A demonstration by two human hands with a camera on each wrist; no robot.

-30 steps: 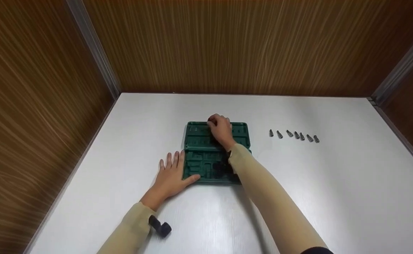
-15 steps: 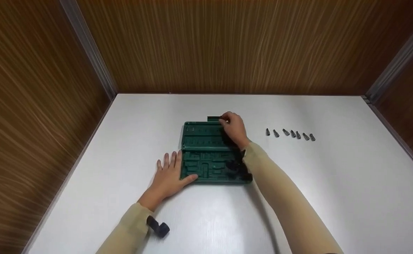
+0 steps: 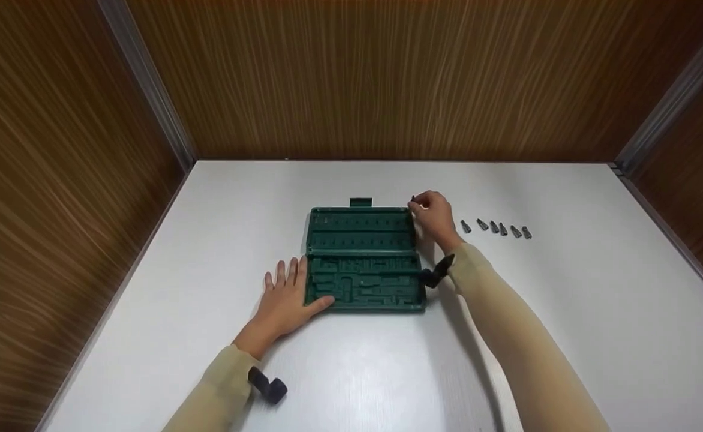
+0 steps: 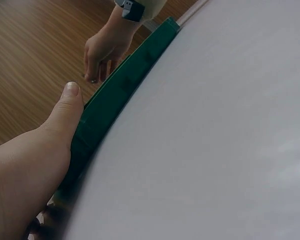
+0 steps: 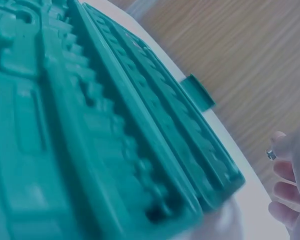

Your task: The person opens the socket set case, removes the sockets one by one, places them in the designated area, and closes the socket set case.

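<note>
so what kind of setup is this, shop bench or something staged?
Looks staged: a bare white table boxed in by wood-grain panels, holding only an open green tool case and a neat row of bits. Probably a recording booth.

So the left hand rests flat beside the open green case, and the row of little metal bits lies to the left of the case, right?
Not quite. The left hand does rest flat by the green case, but the metal bits lie to its right, as the head view shows.

Head view high above, wrist views close, all sharing green case (image 3: 360, 258)
</note>
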